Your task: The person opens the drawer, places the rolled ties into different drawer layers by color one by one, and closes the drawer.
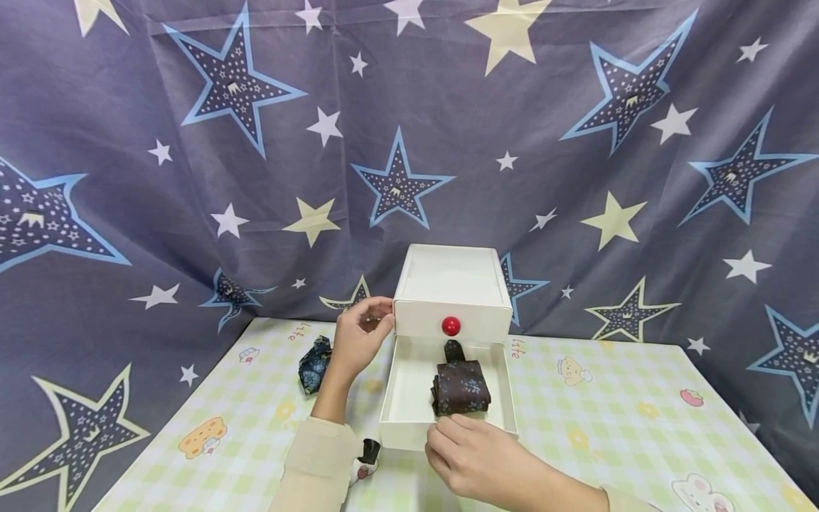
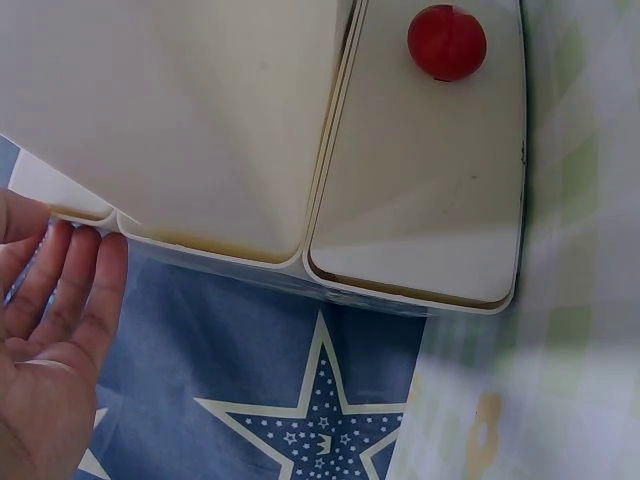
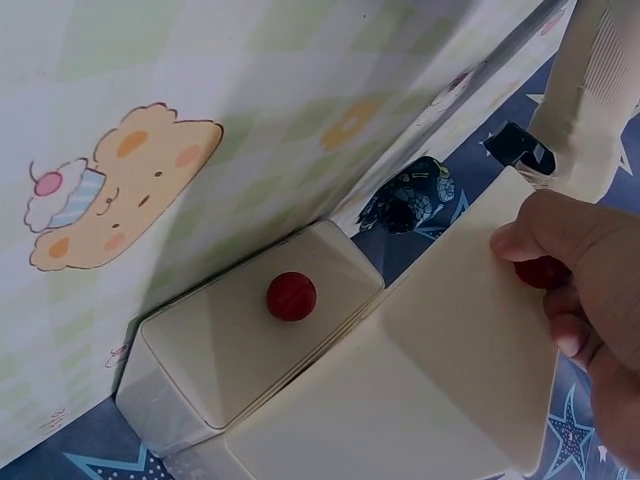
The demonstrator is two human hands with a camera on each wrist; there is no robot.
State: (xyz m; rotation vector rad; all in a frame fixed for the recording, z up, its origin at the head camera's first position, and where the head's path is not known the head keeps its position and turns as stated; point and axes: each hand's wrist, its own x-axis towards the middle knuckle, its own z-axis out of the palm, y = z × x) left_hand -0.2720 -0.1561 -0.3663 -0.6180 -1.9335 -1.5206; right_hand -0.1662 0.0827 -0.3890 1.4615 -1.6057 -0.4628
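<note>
Fingers of the left hand (image 1: pixel 360 334) are lying straight against the white cabinet (image 1: pixel 451 284), while the right hand (image 1: pixel 476 455) is gripping the open drawer (image 1: pixel 409 398) front; folded cloth (image 1: pixel 461 387) is sitting inside.

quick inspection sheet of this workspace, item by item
surface: table under a green check cloth with cartoon prints
job's things: white drawer unit; lower drawer pulled out, folded dark cloth inside; upper drawer closed, red knob
clutter: blue patterned bundle left of the unit; small dark item near the left sleeve
hands: left hand against the unit's left side; right hand pinches the lower drawer's knob
cables: nothing seen
surroundings: star-print backdrop
</note>
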